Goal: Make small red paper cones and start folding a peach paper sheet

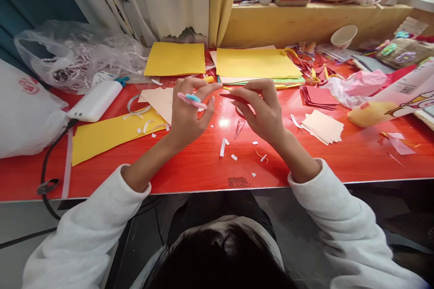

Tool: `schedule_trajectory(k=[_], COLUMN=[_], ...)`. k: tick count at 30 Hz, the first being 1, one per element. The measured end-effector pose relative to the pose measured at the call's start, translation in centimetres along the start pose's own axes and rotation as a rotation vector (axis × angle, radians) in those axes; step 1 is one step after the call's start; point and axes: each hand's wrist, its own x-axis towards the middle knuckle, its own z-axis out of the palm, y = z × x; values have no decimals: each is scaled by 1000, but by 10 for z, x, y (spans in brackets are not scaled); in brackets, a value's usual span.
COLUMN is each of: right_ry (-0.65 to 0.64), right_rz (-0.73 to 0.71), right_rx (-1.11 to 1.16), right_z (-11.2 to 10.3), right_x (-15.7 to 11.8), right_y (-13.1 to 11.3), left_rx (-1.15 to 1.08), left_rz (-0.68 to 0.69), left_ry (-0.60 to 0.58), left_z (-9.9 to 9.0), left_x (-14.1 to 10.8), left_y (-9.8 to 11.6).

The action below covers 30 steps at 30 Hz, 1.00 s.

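Note:
My right hand [266, 108] pinches a small dark red piece of paper [233, 98] between thumb and fingers, seen nearly edge-on. Close to it, my left hand [190, 108] holds its index finger stretched toward the paper, with the thumb apart. A pink and blue fuzzy-looking ring [192, 100] sits across a left finger. Just beyond the fingertips lies a thin yellow bit [227, 88]; whether a finger touches it I cannot tell. Under my hands, a small red-patterned cone [240, 128] and white paper scraps [223, 146] lie on the red table [203, 176].
Yellow sheets [174, 59] and a paper stack [257, 64] line the back. To the right are red squares [318, 97], cream squares [323, 126] and a bottle [389, 95]. On the left are a yellow strip [111, 135], tape roll [137, 104], white power bank [96, 101] and plastic bags [27, 113].

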Motion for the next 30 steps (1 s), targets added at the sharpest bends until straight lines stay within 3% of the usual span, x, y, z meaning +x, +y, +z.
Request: schedule_trajectory(k=[4,8,13,15,21,25,30], right_ry=[8,36,-8,-19,-34,-67,-19], right_rz=[6,-30,-41,-25,14,21,65], right_rx=[6,53,44,20,-36,-38,59], right_z=[-2,-1,0,-1,-3,-3,-5], right_x=[1,0,0,0,0,-1,3], right_y=[-2,-1,0,-2,-6,-4,-3], left_rx=[10,3,-224,-256,-302,-294,-284], left_rz=[140,185,96,-27,-58,-102,-131], left_ry=[34,42,149,104,-47,-65,-36], left_z=[1,-2,-6,-6,-4,-4,-5], left_x=[-2,-1,6,8,10,10,10], left_y=[-1,-2,-1,0,3,2,1])
